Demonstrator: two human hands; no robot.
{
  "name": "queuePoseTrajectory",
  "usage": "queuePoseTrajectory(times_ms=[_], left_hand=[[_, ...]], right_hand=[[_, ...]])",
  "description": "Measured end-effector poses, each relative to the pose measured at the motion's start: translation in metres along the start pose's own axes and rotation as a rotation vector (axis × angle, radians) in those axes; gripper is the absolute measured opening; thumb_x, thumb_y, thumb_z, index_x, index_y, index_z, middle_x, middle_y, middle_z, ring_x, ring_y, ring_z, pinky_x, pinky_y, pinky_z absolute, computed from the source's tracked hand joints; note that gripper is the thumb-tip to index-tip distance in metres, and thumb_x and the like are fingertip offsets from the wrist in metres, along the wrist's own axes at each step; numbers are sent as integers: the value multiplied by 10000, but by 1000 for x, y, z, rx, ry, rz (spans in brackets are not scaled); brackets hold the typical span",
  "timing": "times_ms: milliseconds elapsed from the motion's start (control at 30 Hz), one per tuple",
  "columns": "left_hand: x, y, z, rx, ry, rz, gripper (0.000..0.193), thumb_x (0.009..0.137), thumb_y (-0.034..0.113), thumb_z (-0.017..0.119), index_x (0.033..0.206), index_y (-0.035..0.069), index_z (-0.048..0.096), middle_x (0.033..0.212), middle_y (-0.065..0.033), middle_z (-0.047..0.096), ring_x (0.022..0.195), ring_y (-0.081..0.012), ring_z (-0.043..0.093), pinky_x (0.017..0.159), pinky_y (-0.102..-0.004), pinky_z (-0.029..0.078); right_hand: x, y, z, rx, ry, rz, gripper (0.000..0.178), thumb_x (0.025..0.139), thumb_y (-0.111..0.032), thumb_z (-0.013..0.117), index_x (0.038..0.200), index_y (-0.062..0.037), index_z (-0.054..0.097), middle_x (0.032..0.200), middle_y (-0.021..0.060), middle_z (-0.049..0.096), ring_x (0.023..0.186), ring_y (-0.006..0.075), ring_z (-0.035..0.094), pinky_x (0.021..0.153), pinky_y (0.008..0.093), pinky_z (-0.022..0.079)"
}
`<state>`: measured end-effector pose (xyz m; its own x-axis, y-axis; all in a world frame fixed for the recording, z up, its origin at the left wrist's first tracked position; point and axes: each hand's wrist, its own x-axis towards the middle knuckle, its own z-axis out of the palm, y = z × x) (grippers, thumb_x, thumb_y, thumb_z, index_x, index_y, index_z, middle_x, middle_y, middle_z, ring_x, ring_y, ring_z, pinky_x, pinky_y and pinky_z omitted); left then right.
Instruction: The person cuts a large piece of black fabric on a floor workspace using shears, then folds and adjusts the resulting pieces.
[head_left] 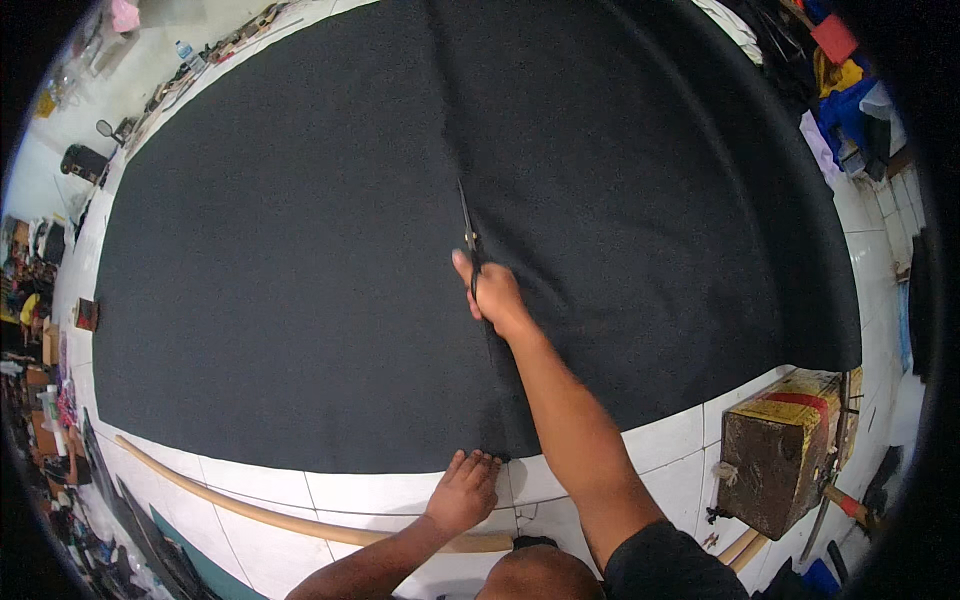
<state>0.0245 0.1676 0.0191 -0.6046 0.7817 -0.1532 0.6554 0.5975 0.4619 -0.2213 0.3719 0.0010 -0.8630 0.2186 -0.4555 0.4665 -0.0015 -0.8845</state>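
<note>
A large sheet of black fabric (280, 230) lies spread over white floor tiles. My right hand (497, 298) grips a pair of scissors (468, 222) near the middle of the sheet, blades pointing away from me. A line runs through the fabric along the scissors, from the near edge toward the far edge; whether it is cut behind the blades is hard to see. My left hand (467, 492) rests flat at the sheet's near edge, fingertips touching the fabric, with nothing visibly held.
A long curved wooden pole (270, 517) lies on the tiles at the near left. To the right stands a worn box (770, 465) with a red band, beside the fabric's corner. A small box (87, 315) sits at the left edge. Clutter lines both sides.
</note>
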Motion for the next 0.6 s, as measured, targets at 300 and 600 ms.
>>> queuePoseTrajectory(times_ms=[300,600], left_hand=[[44,0,-46,-227,-256,-287,440,783,268,700,1166,56,662,1073,-169,660,1076,-353,630,910,-483,525],[236,-160,-87,227,440,-535,695,953,414,523,1523,60,342,1605,-219,236,1500,-389,177,1216,-518,120]], right_hand=[[91,-33,-5,-29,68,0,544,916,-516,673,652,-63,527,569,43,518,447,127,478,422,294,403],[83,-35,-3,27,5,8,566,892,-559,679,655,-70,523,588,30,528,466,126,496,432,292,417]])
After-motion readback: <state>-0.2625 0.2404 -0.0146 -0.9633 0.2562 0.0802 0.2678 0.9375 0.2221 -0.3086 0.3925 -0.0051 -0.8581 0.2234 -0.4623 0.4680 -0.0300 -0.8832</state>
